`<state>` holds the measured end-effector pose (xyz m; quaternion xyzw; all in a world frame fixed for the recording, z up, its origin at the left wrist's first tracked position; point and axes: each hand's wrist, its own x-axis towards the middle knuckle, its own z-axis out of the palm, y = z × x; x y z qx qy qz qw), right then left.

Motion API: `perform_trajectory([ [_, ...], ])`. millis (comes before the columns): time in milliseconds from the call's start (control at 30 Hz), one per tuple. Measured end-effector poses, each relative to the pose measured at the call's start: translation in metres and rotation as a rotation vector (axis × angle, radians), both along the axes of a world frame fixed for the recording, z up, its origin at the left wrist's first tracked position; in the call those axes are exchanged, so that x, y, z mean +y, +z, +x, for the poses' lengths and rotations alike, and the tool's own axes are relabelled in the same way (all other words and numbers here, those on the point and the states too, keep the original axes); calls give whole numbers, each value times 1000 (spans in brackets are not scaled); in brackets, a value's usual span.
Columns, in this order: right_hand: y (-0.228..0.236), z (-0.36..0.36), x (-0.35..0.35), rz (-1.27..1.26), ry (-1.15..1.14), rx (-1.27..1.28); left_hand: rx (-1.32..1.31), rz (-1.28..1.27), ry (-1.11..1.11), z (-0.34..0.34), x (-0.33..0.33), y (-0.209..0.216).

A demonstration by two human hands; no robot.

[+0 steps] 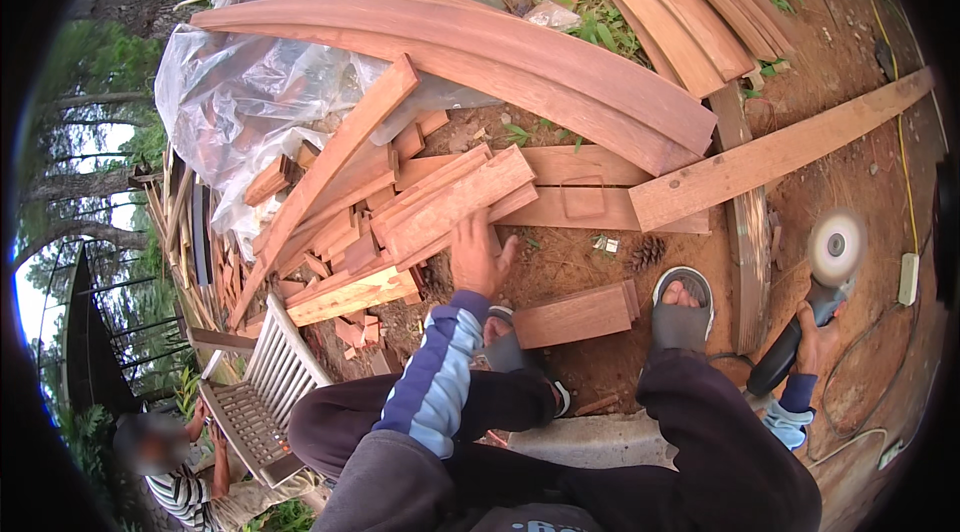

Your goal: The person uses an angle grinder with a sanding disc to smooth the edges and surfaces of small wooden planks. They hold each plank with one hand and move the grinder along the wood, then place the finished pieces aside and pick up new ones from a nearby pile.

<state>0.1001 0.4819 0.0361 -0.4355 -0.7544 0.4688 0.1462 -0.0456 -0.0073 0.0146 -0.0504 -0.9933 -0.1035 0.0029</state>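
Note:
My left hand (482, 260) reaches to a pile of short reddish boards (465, 200), its fingertips against the edge of the top ones and its thumb spread away. Whether it bears any of their weight I cannot tell. Off to the right, my right hand (818, 340) is wrapped round the body of an angle grinder (785, 354). The grinder's pale round disc (836, 246) points away from me above the soil and looks blurred. Between my feet lies a small stack of short boards (575, 315).
Long planks (480, 47) lie beyond the pile over clear plastic sheeting (250, 82). One plank (790, 152) rests across a timber beam (748, 242). Cords and a white connector (908, 279) lie beside the grinder. A slatted wooden chair (255, 397) stands left, near another person (180, 482).

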Motion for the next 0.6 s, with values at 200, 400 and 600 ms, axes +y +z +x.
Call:
perform_trajectory([
  [200,10,-5,-4,83,7,-133,-314,-251,163,-42,-64,29],
  [400,8,-1,-1,-37,7,-51,-339,-415,-43,-51,-76,26],
  [600,10,3,7,-38,-88,-79,-268,-340,60,-33,-56,27],
])
